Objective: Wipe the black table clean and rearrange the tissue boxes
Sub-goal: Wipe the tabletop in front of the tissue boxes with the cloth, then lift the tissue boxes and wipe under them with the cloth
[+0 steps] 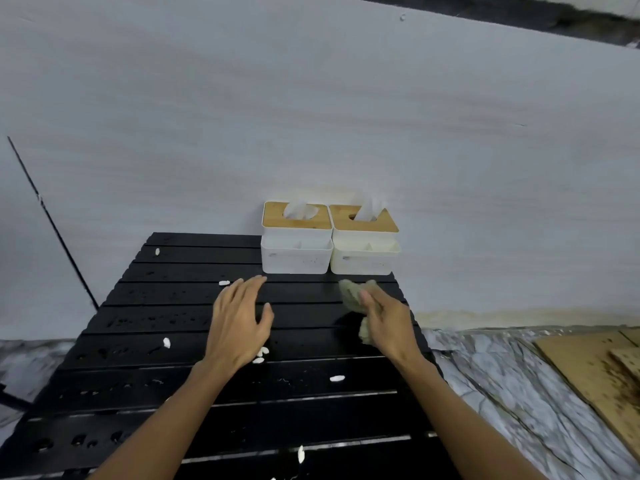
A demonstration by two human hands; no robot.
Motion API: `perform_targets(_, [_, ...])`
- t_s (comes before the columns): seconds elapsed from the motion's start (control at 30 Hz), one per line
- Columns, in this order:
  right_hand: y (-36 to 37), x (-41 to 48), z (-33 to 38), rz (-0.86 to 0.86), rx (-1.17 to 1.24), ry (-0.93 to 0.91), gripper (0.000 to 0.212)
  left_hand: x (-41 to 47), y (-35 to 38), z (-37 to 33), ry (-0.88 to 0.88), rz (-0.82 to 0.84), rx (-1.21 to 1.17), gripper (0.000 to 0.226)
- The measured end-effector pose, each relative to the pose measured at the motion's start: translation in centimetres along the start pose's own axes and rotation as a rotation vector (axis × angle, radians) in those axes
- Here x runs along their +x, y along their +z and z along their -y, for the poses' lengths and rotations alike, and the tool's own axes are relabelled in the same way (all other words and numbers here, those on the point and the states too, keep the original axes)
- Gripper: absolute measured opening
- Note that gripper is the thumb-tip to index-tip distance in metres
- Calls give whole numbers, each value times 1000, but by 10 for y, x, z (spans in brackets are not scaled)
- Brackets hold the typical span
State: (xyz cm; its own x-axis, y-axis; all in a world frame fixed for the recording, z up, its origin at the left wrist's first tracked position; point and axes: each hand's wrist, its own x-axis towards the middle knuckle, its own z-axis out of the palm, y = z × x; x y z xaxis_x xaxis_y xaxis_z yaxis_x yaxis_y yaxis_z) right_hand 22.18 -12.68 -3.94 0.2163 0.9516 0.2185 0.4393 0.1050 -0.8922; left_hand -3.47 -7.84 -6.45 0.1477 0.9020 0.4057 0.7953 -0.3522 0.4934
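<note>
**Fingers (251, 284) spread on the left, wrapped round the cloth on the right: wiping step in hand**

Left hand (239, 323): fingers straight and spread, holding nothing, low over the middle of the black desk (173, 299). We cannot tell whether the palm touches the slats.

Desk surface: white scraps (167, 342) lie scattered from the far left corner to the near edge, and one cluster sits just beside the left wrist. Wet droplets (152, 320) run in rows along the left slats. We judge the wipe barely begun.

Right hand (388, 323): fingers curled round a crumpled greenish cloth (349, 294), held over the desk near its right edge.

Boxes: left tissue box (296, 249) and right tissue box (363, 252) stand side by side, touching, at the far edge against the wall (311, 116), just beyond both hands.

Next move, as we read it: press the cloth flat and sweep leftward across the slats. The gaps may catch scraps, so strokes along the slats look safer. The boxes will need lifting to wipe under them.
</note>
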Motion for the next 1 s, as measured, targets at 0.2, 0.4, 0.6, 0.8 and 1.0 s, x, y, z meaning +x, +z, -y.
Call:
perform_targets(0.2, [6, 12, -50, 170, -826, 92, 76, 51, 26, -61, 157, 21, -11, 56])
perform_targets(0.4, [7, 15, -54, 182, -912, 48, 81, 101, 62, -89, 293, 12, 97, 61])
perform_targets(0.6, [5, 18, -58, 186, -922, 8, 82, 128, 91, -86, 318, -10, 164, 67])
perform_targets(0.8, [5, 18, -58, 185, -923, -11, 83, 137, 111, -84, 274, -96, 108, 65])
perform_targets(1.0, [7, 18, -59, 157, -901, -32, 76, 142, 117, -83, 251, -144, -28, 63])
